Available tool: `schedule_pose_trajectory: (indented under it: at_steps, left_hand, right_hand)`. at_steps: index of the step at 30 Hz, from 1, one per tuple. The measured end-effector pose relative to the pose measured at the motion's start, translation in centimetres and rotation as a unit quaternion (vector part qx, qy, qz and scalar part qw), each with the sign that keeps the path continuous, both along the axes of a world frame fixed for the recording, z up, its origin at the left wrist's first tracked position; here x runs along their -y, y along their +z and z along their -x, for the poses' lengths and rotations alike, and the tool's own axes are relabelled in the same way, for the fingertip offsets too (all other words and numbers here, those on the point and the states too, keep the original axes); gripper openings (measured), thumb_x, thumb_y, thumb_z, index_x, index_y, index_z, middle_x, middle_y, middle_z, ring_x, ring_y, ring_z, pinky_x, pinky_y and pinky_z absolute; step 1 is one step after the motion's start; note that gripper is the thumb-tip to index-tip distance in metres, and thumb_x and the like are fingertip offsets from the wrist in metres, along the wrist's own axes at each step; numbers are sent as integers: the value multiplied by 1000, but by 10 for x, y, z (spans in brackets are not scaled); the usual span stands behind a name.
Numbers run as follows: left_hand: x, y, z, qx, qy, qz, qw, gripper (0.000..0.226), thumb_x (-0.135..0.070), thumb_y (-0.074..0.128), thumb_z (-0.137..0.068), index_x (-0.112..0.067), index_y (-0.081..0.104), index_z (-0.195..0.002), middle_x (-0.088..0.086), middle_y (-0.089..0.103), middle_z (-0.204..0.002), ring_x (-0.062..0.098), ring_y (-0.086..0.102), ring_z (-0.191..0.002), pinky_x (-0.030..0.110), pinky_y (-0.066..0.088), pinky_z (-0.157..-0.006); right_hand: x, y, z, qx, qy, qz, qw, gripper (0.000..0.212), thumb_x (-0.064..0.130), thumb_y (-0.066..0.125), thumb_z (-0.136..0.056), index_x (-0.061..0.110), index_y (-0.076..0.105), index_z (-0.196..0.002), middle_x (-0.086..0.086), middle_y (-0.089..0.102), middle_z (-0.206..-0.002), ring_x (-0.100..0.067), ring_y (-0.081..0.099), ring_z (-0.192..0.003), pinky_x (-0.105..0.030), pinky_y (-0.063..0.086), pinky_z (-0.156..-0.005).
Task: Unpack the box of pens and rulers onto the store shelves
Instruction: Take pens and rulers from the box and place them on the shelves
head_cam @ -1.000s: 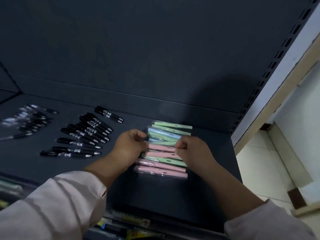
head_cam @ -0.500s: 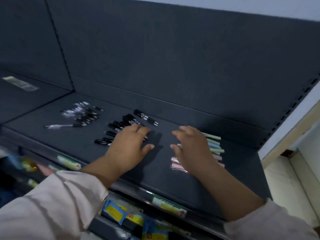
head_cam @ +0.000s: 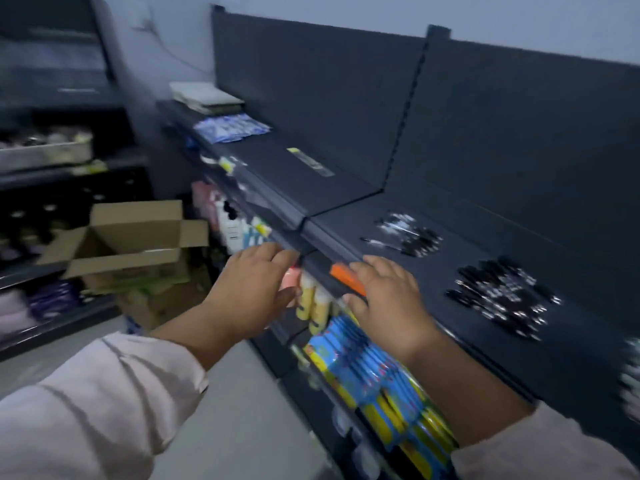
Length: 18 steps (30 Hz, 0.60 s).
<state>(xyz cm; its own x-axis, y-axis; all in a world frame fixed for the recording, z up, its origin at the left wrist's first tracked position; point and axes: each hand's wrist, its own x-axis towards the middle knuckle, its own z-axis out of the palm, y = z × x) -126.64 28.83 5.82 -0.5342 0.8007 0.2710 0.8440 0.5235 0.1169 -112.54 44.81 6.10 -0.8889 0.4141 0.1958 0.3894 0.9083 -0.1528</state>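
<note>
both hands empty at the shelf lip, box off to the left

left hand (head_cam: 256,289) is palm down with fingers loosely spread and holds nothing. it hangs just off the near edge of the top shelf (head_cam: 467,237), over the lower-tier goods. right hand (head_cam: 388,303) is the same: palm down, fingers relaxed and slightly apart, nothing in it. its fingertips are over an orange tag (head_cam: 346,280) on the shelf's front lip; touching or just above, cannot tell, too blurred. the hands are near each other but not touching. both arms are in pale sleeves.

black pens (head_cam: 502,299) lie in a loose patch on the dark shelf, right of the right hand and farther back. a smaller bunch of pens (head_cam: 412,235) lies further left and far, some with clear barrels, one lying apart on its near-left side. a pale bundle (head_cam: 630,375) at the right end is too blurred to tell what it is.

cardboard box (head_cam: 135,237) is well to the left, flaps open, on top of other cartons. its inside can't be read.

the next shelf section, left and far, has a clear strip with a yellow end (head_cam: 310,162) lying flat. past it are blue-white packets (head_cam: 232,128), then a pale flat stack (head_cam: 207,97).

under the hands are yellow bottles (head_cam: 311,303). blue and yellow packs (head_cam: 356,362) stand in a row on the lower tier.
</note>
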Motion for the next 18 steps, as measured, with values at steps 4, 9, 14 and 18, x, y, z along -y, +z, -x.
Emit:
schedule_pose_trajectory:
  at_steps: [4,9,14,18]
  left_hand:
    - [85,0,51,4,77,3,997,60,-49,59,-85,-21,45,-136,3,50,-131,28,47,-120,37,37,-97]
    - [163,3,104,29,165,10,986,60,-51,50,-89,-24,37,-141,1,44,-138,25,42,-125,36,35,-101]
    - [207,-12,148,49,227,-4,973,59,-50,51,-89,-24,39,-140,0,45,-138,24,44,-123,38,38,-102]
    - [221,-27,191,62,255,0,965,58,-51,51,-89,-24,39,-140,-1,44,-139,21,42,-125,37,38,-104]
  right_hand:
    - [70,-1,73,-5,61,6,998,54,39,56,-90,23,42,-140,0,34,-150,-22,27,-138,-33,17,-111]
    - [125,1,152,23,133,24,990,56,45,49,-94,25,34,-145,2,26,-154,-19,20,-141,-34,12,-115]
    - [158,-3,221,53,189,38,980,56,44,48,-95,24,33,-145,1,25,-154,-20,18,-142,-35,11,-116]
    - [169,-15,281,74,216,47,972,57,44,47,-96,24,31,-146,2,25,-153,-19,18,-142,-34,11,-115]
